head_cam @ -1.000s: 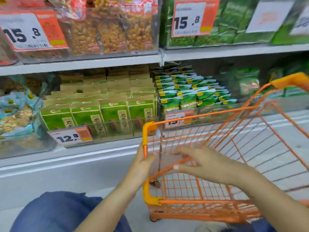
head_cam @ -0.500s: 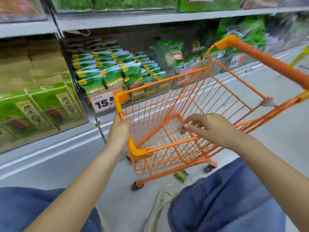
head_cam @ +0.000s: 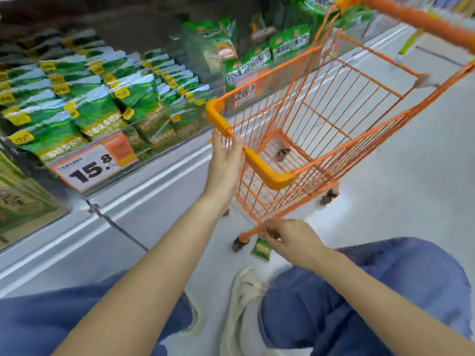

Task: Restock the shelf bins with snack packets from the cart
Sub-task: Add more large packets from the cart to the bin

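So my right hand (head_cam: 290, 240) isn't inside the cart (head_cam: 321, 140) anymore, it's dropped down to the floor by the cart's near front wheel, fingers curled and pinching the top of a small green snack packet (head_cam: 261, 250) lying there. Left hand (head_cam: 226, 163) is still on the cart's near rim, fingers wrapped loosely over the orange corner. Shelf bin (head_cam: 108, 104) sits left of the cart, packed with green bags.
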